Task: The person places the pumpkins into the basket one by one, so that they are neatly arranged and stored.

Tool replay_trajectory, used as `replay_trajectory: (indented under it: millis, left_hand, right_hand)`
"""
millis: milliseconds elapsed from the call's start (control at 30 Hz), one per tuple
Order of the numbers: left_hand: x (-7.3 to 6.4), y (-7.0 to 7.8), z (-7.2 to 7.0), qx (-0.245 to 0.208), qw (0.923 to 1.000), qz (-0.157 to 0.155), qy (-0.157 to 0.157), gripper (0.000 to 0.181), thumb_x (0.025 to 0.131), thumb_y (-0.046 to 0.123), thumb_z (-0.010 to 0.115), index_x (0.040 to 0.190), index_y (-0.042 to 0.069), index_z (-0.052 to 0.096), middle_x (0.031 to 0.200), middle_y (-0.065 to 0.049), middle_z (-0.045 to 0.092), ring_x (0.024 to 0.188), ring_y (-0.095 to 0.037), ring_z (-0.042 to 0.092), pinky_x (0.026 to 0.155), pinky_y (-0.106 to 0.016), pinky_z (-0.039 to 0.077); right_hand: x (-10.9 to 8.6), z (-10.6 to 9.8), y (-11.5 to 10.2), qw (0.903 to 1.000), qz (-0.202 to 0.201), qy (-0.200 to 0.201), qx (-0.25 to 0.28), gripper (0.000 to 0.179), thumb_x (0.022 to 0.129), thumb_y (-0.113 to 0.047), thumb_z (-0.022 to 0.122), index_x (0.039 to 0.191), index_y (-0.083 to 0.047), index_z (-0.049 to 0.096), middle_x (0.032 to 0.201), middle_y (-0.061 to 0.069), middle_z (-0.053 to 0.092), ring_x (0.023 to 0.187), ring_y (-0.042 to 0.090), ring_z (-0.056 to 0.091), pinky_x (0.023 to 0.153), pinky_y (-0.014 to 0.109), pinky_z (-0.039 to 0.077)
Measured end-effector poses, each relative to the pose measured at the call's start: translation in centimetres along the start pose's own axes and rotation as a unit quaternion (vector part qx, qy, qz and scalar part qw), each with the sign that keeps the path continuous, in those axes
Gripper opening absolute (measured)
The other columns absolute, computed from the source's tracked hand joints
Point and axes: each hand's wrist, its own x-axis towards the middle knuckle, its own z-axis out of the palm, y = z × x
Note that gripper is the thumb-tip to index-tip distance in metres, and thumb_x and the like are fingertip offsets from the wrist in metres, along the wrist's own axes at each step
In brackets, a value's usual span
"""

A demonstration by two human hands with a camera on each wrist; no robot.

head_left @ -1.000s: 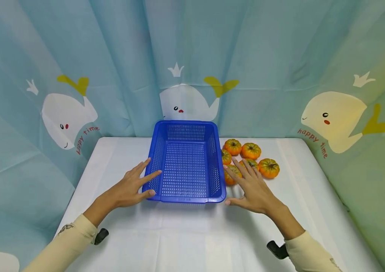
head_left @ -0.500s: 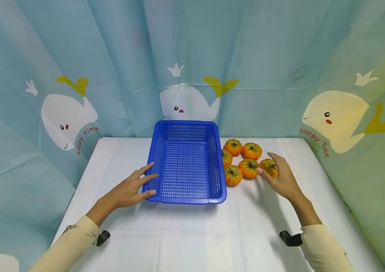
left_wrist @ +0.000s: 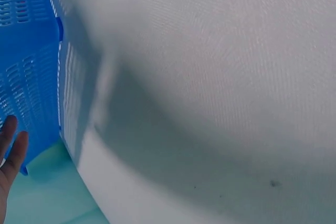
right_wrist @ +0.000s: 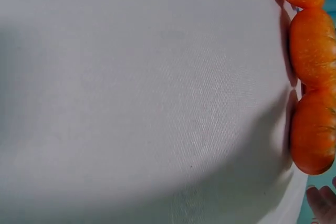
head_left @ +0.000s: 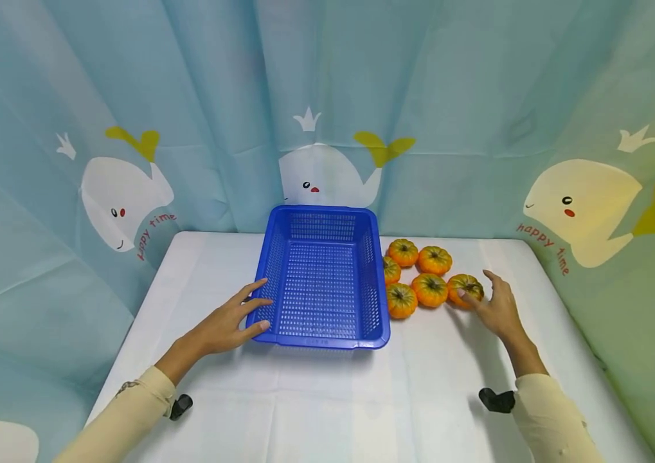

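Observation:
A blue plastic basket (head_left: 323, 289) with slotted walls stands on the white table, nothing in it. Over its left rim reaches my left hand (head_left: 225, 328), fingers spread and straight; the left wrist view catches only fingertips (left_wrist: 16, 150) in front of the basket wall (left_wrist: 31, 87). To the right of the basket sit several small orange-and-green pumpkins (head_left: 430, 289). My right hand (head_left: 497, 312) is at the rightmost pumpkin (head_left: 466, 289), thumb overlapping it and fingers apart around its right side. In the right wrist view, fingertips (right_wrist: 321, 200) show just below that pumpkin (right_wrist: 313, 135).
A white cloth covers the table (head_left: 327, 405). Behind and at both sides hangs a light blue curtain (head_left: 448, 96) with whale prints, close to the basket's back edge. Black wrist mounts (head_left: 497, 400) stick out from the sleeves.
My right hand has moved right, from over the middle pumpkins to the rightmost one, its fingers less spread. My left hand stays at the basket rim, lowering slightly. The view shifts a little.

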Motion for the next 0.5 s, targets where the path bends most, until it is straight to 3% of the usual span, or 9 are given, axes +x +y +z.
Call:
replay_trajectory:
  millis: [300,500]
  left_hand:
    - [0.0,0.2,0.3,-0.026,0.9996,-0.003,-0.006,0.052,0.099,0.048,0.058,0.141,0.015,0.058,0.168,-0.003,0.017,0.144,-0.041,0.040,0.105,-0.060,0.045]
    - [0.0,0.2,0.1,-0.025,0.9996,-0.008,-0.007,0.054,0.099,0.051,0.056,0.140,0.016,0.059,0.168,-0.002,0.017,0.142,-0.041,0.043,0.104,-0.059,0.047]
  right_hand:
    - [0.8,0.5,0.9,0.9949,0.035,-0.094,-0.015,0.082,0.099,-0.033,0.062,0.154,0.011,0.019,0.148,0.046,0.025,0.137,0.063,0.025,0.111,0.072,0.024]
    - [1.2,0.6,0.6,0.9931,0.050,-0.105,-0.010,0.080,0.099,-0.032,0.063,0.155,0.006,0.022,0.150,0.043,0.025,0.139,0.062,0.024,0.112,0.072,0.023]
